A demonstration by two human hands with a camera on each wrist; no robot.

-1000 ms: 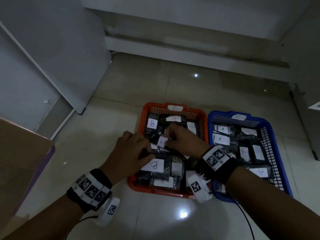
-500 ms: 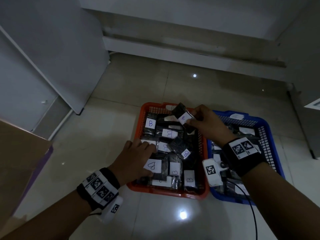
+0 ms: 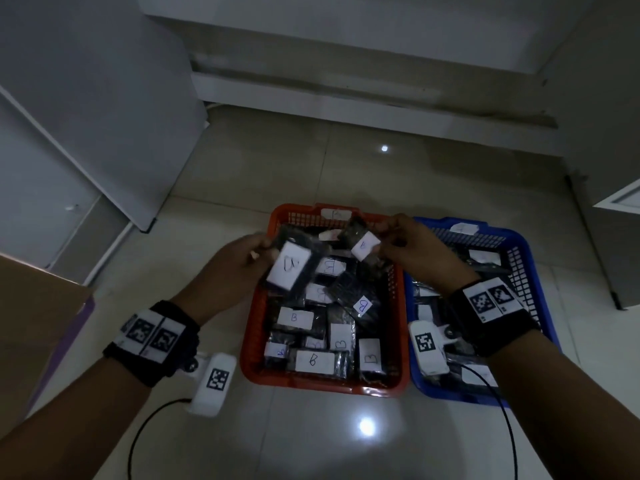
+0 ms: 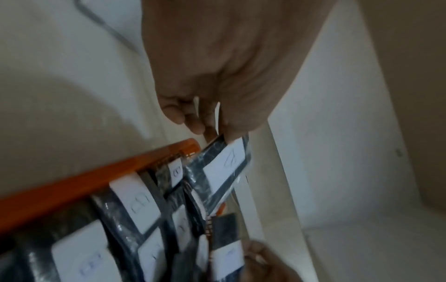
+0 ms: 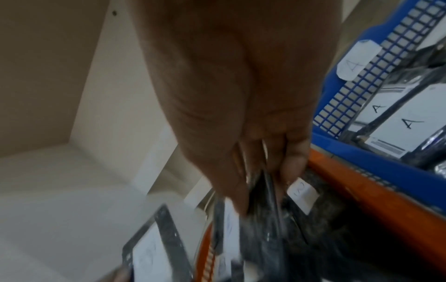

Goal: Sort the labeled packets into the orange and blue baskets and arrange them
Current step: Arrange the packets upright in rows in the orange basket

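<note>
Two baskets, orange (image 3: 254, 327) and blue (image 3: 540, 289). Each hand, left (image 3: 235, 268) and right (image 3: 412, 251), pinches one packet: large (image 3: 289, 268), small (image 3: 363, 242). Right wrist view alone shows readable "A" labels (image 5: 407, 122).

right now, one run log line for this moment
left hand: holds B packet | right hand: pinches small packet | both above orange basket

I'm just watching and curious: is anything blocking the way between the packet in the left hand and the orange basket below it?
Nothing visible does. The left hand holds its B packet in the air right over the orange basket, which is open-topped. Other B packets already cover its floor, so it would land on them.
</note>
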